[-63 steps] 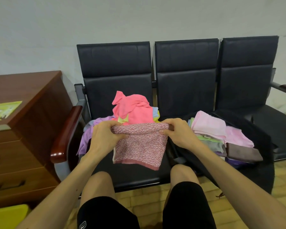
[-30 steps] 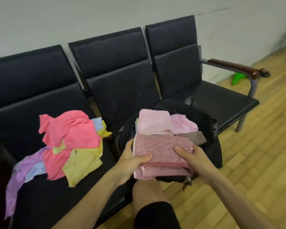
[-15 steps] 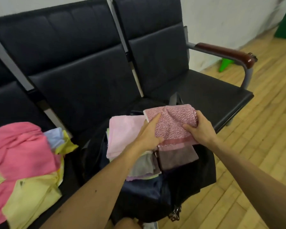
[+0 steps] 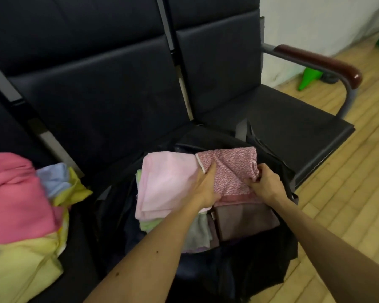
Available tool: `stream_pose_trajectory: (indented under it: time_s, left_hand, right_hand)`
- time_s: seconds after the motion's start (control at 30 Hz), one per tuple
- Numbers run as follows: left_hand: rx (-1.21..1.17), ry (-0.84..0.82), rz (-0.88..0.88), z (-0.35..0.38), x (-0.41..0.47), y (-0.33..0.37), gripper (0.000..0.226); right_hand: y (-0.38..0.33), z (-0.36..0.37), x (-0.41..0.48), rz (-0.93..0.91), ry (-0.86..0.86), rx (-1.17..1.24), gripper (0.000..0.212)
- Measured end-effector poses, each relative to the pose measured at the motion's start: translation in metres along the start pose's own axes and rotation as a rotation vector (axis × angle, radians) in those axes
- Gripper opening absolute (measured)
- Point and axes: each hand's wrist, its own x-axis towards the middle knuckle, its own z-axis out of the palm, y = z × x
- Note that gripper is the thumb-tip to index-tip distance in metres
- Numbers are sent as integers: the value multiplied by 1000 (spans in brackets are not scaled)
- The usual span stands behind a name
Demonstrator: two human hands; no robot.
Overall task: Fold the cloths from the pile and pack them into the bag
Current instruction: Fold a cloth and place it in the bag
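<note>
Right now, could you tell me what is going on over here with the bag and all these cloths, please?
A person is packing folded cloths into a black bag on the seats. Both hands are on a folded pink patterned cloth at the top of the bag: the left hand lies on its left edge, and the right hand has a grip on its right edge. It lies beside a pale pink cloth already packed. A loose pile waits at left.

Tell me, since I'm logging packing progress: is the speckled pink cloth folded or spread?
Folded. The speckled pink cloth is a compact rectangle in the black bag, both hands on it.
</note>
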Motion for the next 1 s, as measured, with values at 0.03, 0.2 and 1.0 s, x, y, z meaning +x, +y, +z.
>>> stream_pose_trajectory:
  time_s: [0.03, 0.2, 1.0]
  left_hand:
    - [-28, -4, 9, -3, -3, 0, 102]
    - [-244, 145, 48, -39, -45, -1, 54]
    - [-16, 741, -626, -80, -369, -345, 23]
  right_hand:
    - [-4, -2, -5, -2, 32, 6, 61]
    - [-46, 0, -65, -203, 353, -101, 88]
    - [-245, 336, -318, -535, -585, -42, 51]
